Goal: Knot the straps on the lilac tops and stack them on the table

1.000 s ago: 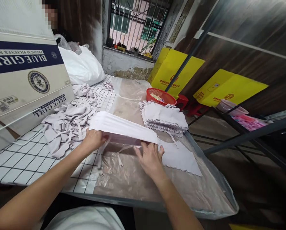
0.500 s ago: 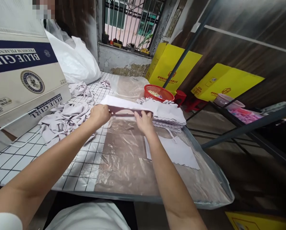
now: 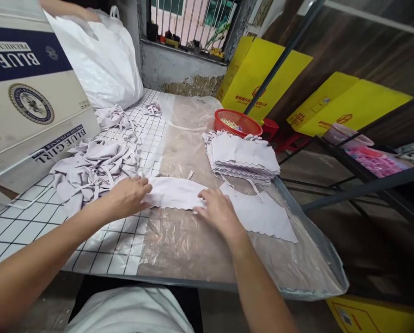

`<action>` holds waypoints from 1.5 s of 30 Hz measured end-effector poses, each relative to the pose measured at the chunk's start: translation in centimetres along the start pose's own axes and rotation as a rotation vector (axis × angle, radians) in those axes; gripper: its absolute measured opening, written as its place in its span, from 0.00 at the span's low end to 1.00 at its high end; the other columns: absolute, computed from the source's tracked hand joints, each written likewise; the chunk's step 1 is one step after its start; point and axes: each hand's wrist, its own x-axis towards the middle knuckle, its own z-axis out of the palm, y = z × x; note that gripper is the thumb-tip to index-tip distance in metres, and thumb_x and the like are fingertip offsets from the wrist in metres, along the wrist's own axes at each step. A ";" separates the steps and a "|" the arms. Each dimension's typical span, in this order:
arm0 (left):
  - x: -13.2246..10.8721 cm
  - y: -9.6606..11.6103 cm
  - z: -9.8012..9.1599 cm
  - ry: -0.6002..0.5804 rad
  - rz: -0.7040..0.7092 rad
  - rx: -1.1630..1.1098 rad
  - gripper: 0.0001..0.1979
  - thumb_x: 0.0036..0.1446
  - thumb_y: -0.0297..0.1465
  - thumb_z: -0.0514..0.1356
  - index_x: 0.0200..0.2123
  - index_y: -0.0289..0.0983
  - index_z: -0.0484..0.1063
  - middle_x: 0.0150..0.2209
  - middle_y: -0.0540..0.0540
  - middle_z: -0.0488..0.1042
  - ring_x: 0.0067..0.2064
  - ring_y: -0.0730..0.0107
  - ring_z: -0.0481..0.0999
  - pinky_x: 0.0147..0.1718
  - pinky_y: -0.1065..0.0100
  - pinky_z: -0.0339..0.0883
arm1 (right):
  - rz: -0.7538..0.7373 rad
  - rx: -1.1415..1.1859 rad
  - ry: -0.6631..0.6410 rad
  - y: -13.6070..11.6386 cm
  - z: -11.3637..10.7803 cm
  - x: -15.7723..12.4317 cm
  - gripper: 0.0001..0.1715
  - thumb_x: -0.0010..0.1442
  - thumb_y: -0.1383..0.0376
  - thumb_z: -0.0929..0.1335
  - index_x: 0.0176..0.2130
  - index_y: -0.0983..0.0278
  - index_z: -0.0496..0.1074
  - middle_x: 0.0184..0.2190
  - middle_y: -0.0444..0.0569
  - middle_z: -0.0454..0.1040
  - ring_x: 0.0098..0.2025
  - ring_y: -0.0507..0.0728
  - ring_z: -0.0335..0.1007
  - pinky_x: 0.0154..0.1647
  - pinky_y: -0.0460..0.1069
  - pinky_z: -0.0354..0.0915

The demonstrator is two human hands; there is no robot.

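A pale lilac cloth piece (image 3: 175, 193) with a scalloped edge lies flat on the clear plastic sheet (image 3: 182, 245). My left hand (image 3: 129, 196) presses on its left end and my right hand (image 3: 218, 210) on its right end, fingers lying flat. Just right of my right hand lies another flat cloth piece (image 3: 262, 216). Behind it stands a neat stack of folded pieces (image 3: 243, 157). A loose heap of the same cloth (image 3: 92, 171) lies left of my left hand.
A large cardboard box (image 3: 30, 97) stands at the left on the grid-patterned table (image 3: 30, 222). A white plastic bag (image 3: 96, 60) with another person's hand sits behind it. A red basket (image 3: 237, 124) is beyond the stack. Yellow boxes (image 3: 262, 78) lean against the wall.
The cloth piece that both hands held up in the air has come down and now lies flat on the plastic sheet under my hands.
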 end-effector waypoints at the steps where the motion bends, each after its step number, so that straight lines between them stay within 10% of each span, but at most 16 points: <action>1: 0.5 -0.4 0.8 0.037 -0.003 0.078 0.09 0.58 0.34 0.62 0.39 0.34 0.75 0.41 0.38 0.76 0.42 0.55 0.75 0.39 0.61 0.68 | -0.022 -0.098 -0.006 -0.1 0.5 0.1 0.13 0.59 0.62 0.71 0.45 0.62 0.73 0.45 0.54 0.76 0.50 0.62 0.70 0.46 0.54 0.64; 7: 0.1 -3.2 5.8 0.220 0.067 0.034 0.13 0.66 0.29 0.50 0.34 0.35 0.73 0.36 0.40 0.73 0.39 0.60 0.72 0.36 0.63 0.67 | 0.069 -0.188 0.036 2.0 4.2 -0.2 0.06 0.64 0.67 0.66 0.42 0.63 0.72 0.44 0.55 0.75 0.47 0.60 0.70 0.41 0.50 0.62; 16: -2.1 -3.6 6.2 0.542 -0.083 -0.157 0.12 0.68 0.35 0.47 0.36 0.38 0.66 0.32 0.48 0.71 0.27 0.71 0.70 0.24 0.71 0.61 | 0.014 0.383 0.190 6.2 5.4 -0.7 0.06 0.56 0.69 0.64 0.33 0.61 0.71 0.32 0.47 0.72 0.32 0.55 0.70 0.37 0.49 0.65; 24: -1.8 -2.0 8.9 0.430 -0.121 -0.014 0.15 0.66 0.38 0.48 0.40 0.38 0.72 0.39 0.41 0.73 0.38 0.59 0.75 0.24 0.68 0.58 | 0.194 0.148 0.296 5.2 7.0 -1.6 0.08 0.58 0.68 0.64 0.38 0.61 0.72 0.35 0.50 0.73 0.36 0.57 0.70 0.38 0.50 0.63; 36: -2.4 -1.4 5.4 0.401 -0.354 -0.424 0.18 0.59 0.47 0.50 0.36 0.40 0.70 0.32 0.47 0.74 0.28 0.67 0.71 0.28 0.67 0.65 | 0.079 0.522 0.148 5.2 6.0 -1.2 0.12 0.55 0.66 0.68 0.42 0.60 0.69 0.40 0.48 0.75 0.40 0.56 0.71 0.44 0.50 0.66; 41: -3.2 -1.8 7.9 0.383 -0.138 -0.370 0.27 0.53 0.50 0.57 0.50 0.39 0.70 0.47 0.41 0.71 0.32 0.64 0.73 0.30 0.64 0.68 | 0.053 0.507 0.202 3.2 7.2 -1.3 0.15 0.52 0.69 0.71 0.42 0.61 0.72 0.41 0.50 0.72 0.45 0.59 0.67 0.51 0.53 0.63; 45: -3.1 -2.2 8.4 0.447 -0.126 -0.342 0.20 0.55 0.44 0.51 0.41 0.38 0.74 0.43 0.40 0.73 0.29 0.65 0.72 0.32 0.63 0.68 | 0.105 0.578 0.216 2.3 7.2 -0.7 0.06 0.49 0.73 0.68 0.28 0.62 0.68 0.30 0.44 0.68 0.34 0.54 0.64 0.42 0.49 0.62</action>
